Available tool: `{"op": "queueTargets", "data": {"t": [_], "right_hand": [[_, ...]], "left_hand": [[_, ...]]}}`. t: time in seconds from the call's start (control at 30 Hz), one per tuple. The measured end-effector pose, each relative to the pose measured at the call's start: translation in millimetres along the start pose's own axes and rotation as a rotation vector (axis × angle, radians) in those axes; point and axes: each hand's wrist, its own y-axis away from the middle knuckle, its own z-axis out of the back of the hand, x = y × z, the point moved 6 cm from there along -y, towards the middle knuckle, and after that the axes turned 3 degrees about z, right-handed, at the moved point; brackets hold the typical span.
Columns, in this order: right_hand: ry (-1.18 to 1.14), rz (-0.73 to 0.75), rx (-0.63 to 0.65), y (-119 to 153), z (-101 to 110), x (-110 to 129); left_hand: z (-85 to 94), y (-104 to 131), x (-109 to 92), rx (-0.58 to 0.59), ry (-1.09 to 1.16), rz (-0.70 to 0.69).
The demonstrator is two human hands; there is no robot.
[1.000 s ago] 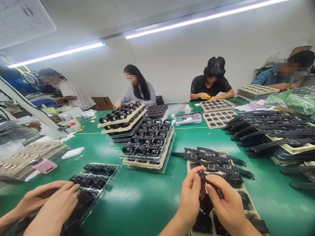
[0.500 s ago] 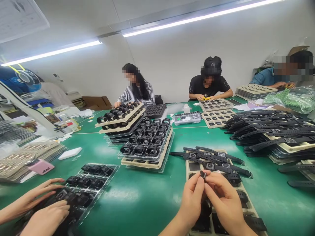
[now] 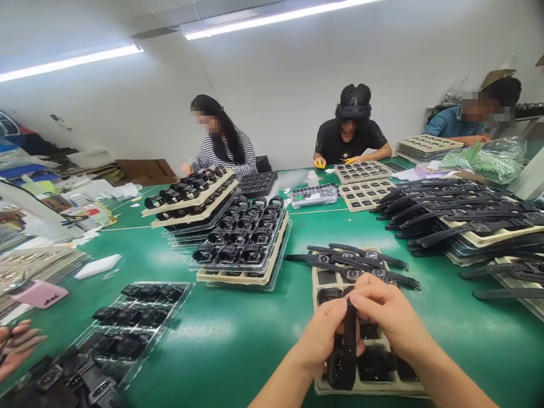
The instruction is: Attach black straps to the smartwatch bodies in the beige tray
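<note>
Both of my hands are closed on one black smartwatch (image 3: 349, 345), its strap hanging down toward me. My left hand (image 3: 314, 334) pinches the strap's upper end from the left. My right hand (image 3: 385, 309) presses its thumb and fingers against the same end, partly covering it. Beneath them lies a beige tray (image 3: 369, 389) with dark pieces in its pockets. Several smartwatches with straps laid out straight (image 3: 351, 259) rest across the tray's far end, just beyond my hands.
A clear tray of smartwatches (image 3: 147, 340) sits left, with a co-worker's hand (image 3: 21, 345) beside it. Stacked trays of looped smartwatches (image 3: 240, 238) stand mid-table. At right is a stack with straight straps (image 3: 459, 218). Three people sit opposite; a pink box (image 3: 38, 293) is far left.
My hands have lowered, and the strap now hangs visibly below my fingers. The camera view has shifted right. The co-worker's hands left the clear tray; one remains at the left edge.
</note>
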Motion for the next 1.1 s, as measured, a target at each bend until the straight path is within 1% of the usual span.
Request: {"op": "queueTargets", "data": {"t": [0.07,0.17,0.27,0.4,0.53,0.63,0.87,1.1], "right_hand": [[-0.052,-0.034,-0.105,-1.5,4.8,-1.9],[-0.133,-0.058,-0.247,-5.8,13.5,-5.2],[-0.162,-0.062,-0.313,-10.9,16.0,-4.5],[-0.196,-0.069,-0.335,-14.7,6.4,2.6],[-0.206,-0.072,-0.354,-17.1,-2.1,8.6],[-0.209,-0.071,-0.363,-18.5,-3.5,9.2],[-0.240,-0.097,-0.379,-18.7,-3.6,5.0],[-0.258,-0.119,-0.325,-19.1,-6.7,4.6]], "left_hand": [[-0.5,-1.1,1.4,0.023,-0.007,-0.002],[-6.1,-0.9,4.6,0.088,0.015,0.029],[-10.0,0.4,5.1,0.117,0.090,0.040],[-7.0,2.5,4.3,0.102,0.145,0.041],[-7.2,3.2,4.2,0.185,0.162,0.021],[-7.3,3.2,5.6,0.217,0.148,0.012],[-7.8,4.3,6.7,0.207,0.113,0.010],[-5.4,2.3,9.1,0.266,0.076,-0.020]]}}
